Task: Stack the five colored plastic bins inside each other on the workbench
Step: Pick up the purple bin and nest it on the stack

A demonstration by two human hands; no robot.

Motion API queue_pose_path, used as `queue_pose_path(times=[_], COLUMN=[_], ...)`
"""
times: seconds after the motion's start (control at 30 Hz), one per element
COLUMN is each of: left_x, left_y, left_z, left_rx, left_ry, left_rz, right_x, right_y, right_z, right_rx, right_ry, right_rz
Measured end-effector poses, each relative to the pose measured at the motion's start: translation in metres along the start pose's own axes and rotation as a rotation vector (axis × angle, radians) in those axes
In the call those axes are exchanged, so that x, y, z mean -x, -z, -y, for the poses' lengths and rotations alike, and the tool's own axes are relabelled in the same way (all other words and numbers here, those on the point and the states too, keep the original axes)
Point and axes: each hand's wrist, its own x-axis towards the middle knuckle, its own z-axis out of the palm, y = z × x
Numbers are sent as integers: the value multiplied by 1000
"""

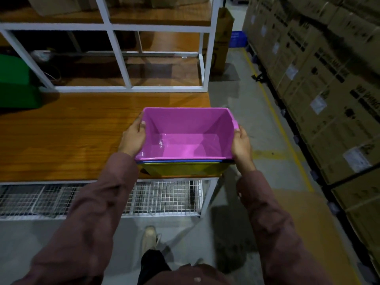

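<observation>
A pink bin point(185, 145) sits nested on top of a stack. Below its near rim a thin blue rim point(178, 161) shows, and under that a yellow bin point(181, 169) forms the outside. The stack is at the right front corner of the wooden workbench point(61, 136), overhanging its right edge. My left hand point(134, 136) grips the stack's left side and my right hand point(241, 144) grips its right side. I cannot tell whether the stack rests on the bench or is lifted. A green bin point(14, 83) stands apart at the far left.
A white metal shelf frame point(121, 58) rises at the back of the bench. A wire mesh shelf point(164, 198) lies under the bench top. Stacked cardboard boxes point(320, 89) line the right side of a concrete aisle. My shoe point(149, 236) is on the floor below.
</observation>
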Motion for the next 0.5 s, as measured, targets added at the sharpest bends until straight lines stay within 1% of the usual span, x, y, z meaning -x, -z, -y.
queue_pose_path(times=[0.3, 0.37, 0.4, 0.47, 0.5], left_x=[6, 5, 3, 0, 0], left_y=[-3, 1, 3, 8, 11], left_z=[4, 8, 11, 20, 25], left_rx=[136, 104, 75, 31, 26], left_ry=[-8, 0, -5, -33, -66], left_rz=[26, 65, 84, 76, 31], right_x=[-3, -3, -1, 10, 17], right_y=[3, 3, 3, 2, -2], right_z=[-10, -10, -10, -1, 5], right_rx=[2, 154, 319, 658, 743], right_ry=[42, 45, 33, 60, 125], right_rz=[14, 0, -37, -197, -289])
